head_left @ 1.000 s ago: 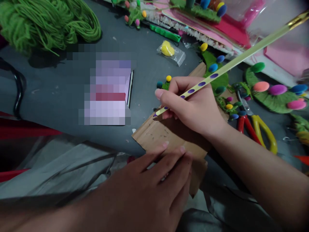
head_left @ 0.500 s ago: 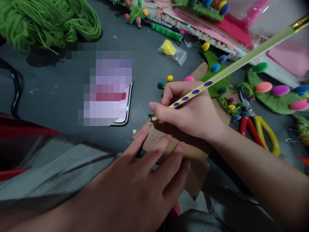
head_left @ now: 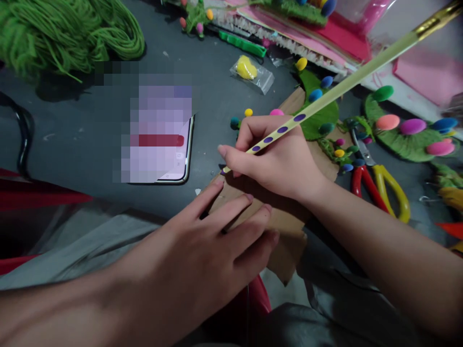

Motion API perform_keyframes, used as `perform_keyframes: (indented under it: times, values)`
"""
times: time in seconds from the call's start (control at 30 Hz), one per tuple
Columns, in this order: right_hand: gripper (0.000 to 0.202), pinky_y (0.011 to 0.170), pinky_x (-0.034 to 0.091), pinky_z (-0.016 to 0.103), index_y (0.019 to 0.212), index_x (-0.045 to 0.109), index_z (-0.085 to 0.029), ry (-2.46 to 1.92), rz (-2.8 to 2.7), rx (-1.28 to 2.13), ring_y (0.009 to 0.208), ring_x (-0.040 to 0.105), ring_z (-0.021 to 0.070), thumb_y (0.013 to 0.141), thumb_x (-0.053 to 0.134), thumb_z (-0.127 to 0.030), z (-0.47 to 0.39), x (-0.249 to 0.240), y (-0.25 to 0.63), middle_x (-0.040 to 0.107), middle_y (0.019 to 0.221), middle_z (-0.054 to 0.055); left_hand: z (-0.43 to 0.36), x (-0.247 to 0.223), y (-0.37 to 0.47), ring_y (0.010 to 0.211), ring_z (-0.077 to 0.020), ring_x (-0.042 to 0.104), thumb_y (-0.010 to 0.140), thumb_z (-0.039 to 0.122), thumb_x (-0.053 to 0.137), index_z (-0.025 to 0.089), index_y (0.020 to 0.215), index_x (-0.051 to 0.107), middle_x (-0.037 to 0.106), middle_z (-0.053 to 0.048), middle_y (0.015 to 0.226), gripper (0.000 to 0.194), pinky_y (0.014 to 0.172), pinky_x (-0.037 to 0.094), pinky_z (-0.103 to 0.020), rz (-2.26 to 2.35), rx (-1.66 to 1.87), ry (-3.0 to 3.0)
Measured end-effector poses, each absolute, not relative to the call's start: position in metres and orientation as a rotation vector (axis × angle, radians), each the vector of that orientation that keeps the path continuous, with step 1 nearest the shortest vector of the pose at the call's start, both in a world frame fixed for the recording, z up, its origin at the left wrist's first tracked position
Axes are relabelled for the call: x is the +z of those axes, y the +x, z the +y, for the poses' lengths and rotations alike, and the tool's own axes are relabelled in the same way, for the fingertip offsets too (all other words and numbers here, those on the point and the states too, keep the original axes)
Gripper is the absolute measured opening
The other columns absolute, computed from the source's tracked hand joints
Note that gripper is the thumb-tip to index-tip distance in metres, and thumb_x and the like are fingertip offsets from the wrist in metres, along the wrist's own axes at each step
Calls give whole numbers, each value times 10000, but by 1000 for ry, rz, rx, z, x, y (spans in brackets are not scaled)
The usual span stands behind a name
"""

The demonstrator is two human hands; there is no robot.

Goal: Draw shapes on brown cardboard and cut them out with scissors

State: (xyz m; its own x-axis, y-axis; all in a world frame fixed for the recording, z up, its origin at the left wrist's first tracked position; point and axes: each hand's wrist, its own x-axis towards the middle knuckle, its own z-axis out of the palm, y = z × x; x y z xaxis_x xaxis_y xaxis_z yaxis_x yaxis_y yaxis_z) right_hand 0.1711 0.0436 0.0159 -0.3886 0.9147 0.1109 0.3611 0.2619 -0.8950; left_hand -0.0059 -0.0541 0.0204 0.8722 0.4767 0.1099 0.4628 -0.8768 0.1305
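While cardboard (head_left: pixel 289 219) lies beneath, right hand (head_left: pixel 277 156) gripping pencil (head_left: pixel 343 87)

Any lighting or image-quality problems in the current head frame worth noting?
Head view: dim, uneven light, with a dark shadow beneath the right hand on the cardboard; head view: the left hand is largely shaded; head view: blocky pixelation covers most of the phone; head view: bright highlights on the pencil's gold end.

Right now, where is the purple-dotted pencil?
In the head view, the purple-dotted pencil is held in the right hand, right of the smartphone, its tip at the cardboard's upper-left edge.
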Motion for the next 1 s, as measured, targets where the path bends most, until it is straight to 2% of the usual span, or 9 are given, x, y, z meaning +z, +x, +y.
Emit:
perform_keyframes:
  times: [0.23,0.43,0.6,1.0]
  values:
    - [387,498,431,250,620,508,-217,-1129,-1893,1090,555,502,113,827,797,-370,44,14,171,553,566,-28,-57,22,-4,1402,-413,478,967,245,493,197,1442,570,519,-139,1523,483,1165,367,-664,754,202,2958]
    - [356,505,433,259,630,508,-222,-1147,-1883,1102,559,507,120,846,768,-335,44,15,170,552,574,-25,-54,21,-5,1430,-376,431,965,238,475,216,1433,569,505,-100,1533,479,1189,331,-621,772,210,2958]
    - [338,511,439,260,624,507,-225,-1139,-1887,1073,557,515,121,849,746,-308,44,13,170,566,572,-26,-50,25,-5,1350,-321,508,964,195,442,226,1344,621,591,-51,1428,421,1186,349,-558,774,236,2964]
    - [343,499,431,268,629,508,-226,-1116,-1860,1123,541,526,125,845,762,-306,45,11,171,584,569,-25,-50,23,-4,1350,-346,519,953,177,433,190,1390,568,552,-98,1478,458,1168,356,-590,759,234,2975]
